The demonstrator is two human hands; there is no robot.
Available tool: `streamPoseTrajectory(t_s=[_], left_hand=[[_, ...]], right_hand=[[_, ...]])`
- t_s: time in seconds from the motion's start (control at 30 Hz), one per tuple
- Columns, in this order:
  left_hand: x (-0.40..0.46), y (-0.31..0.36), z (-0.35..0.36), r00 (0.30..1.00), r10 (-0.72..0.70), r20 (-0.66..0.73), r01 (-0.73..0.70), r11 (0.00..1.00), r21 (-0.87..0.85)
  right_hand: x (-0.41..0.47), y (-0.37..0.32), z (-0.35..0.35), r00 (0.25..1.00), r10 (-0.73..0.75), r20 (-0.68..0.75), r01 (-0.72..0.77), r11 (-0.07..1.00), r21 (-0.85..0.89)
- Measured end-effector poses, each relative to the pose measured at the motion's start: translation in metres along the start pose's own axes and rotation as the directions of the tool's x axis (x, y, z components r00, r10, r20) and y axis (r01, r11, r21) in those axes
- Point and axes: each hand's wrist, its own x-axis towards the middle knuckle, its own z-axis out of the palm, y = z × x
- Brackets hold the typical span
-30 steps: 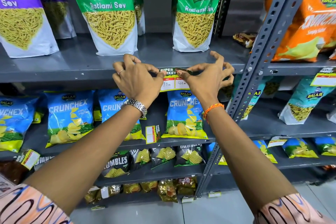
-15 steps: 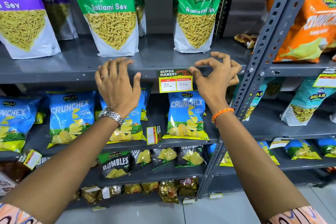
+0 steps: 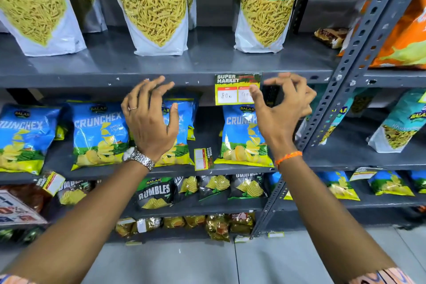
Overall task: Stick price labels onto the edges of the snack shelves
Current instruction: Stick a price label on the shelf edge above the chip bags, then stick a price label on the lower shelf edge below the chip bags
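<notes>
A yellow and green "Super Market" price label hangs stuck on the front edge of the grey upper shelf, with 80 written in its left box. My right hand hovers just right of the label, fingers spread and curled; its thumb tip overlaps the label's right box. My left hand, with a ring and a steel watch, floats open well left of the label, in front of the blue Crunchex bags. Neither hand holds anything.
Large Ratlami Sev pouches stand on the upper shelf. A slotted grey upright runs diagonally just right of my right hand. Another label sits on the shelf edge below, and one more label at lower left. Orange bags fill the right bay.
Both hands have let go of the label, which stays stuck on the shelf edge. My left hand slid left and down; my right hand drew back slightly to the right.
</notes>
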Motion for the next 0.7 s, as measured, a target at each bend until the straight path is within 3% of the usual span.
streamPoseTrajectory(t_s=[0.07, 0.13, 0.2, 0.3, 0.37, 0.47, 0.57, 0.63, 0.7], left_hand=[[-0.014, 0.002, -0.005, 0.998, 0.058, 0.017, -0.057, 0.995, -0.082], [-0.055, -0.020, 0.016, 0.962, 0.065, 0.265, -0.034, 0.992, -0.121], [-0.070, -0.018, 0.018, 0.909, 0.080, 0.409, -0.030, 0.991, -0.128], [-0.064, -0.015, 0.038, 0.726, 0.140, 0.673, -0.098, 0.990, -0.099], [-0.067, -0.016, 0.071, 0.564, 0.202, 0.801, -0.193, 0.975, -0.110], [-0.076, -0.018, 0.127, 0.320, 0.329, 0.889, -0.385, 0.902, -0.195], [-0.084, -0.024, 0.178, 0.083, 0.331, 0.940, -0.481, 0.839, -0.253], [-0.091, -0.027, 0.196, -0.010, 0.316, 0.949, -0.515, 0.812, -0.276], [-0.100, -0.031, 0.208, -0.030, 0.392, 0.919, -0.531, 0.773, -0.347]], right_hand=[[-0.028, 0.010, -0.009, 0.998, 0.068, 0.005, -0.068, 0.998, 0.006], [-0.080, 0.041, 0.014, 0.953, 0.266, 0.143, -0.246, 0.959, -0.139], [-0.110, 0.057, 0.010, 0.907, 0.373, 0.196, -0.332, 0.919, -0.214], [-0.138, 0.068, 0.021, 0.829, 0.507, 0.234, -0.406, 0.835, -0.371], [-0.162, 0.082, 0.040, 0.757, 0.602, 0.254, -0.426, 0.749, -0.506], [-0.196, 0.096, 0.064, 0.691, 0.671, 0.269, -0.380, 0.654, -0.654], [-0.213, 0.106, 0.087, 0.684, 0.679, 0.266, -0.365, 0.634, -0.681], [-0.221, 0.109, 0.098, 0.688, 0.670, 0.277, -0.325, 0.627, -0.708], [-0.225, 0.111, 0.107, 0.693, 0.667, 0.274, -0.278, 0.598, -0.752]])
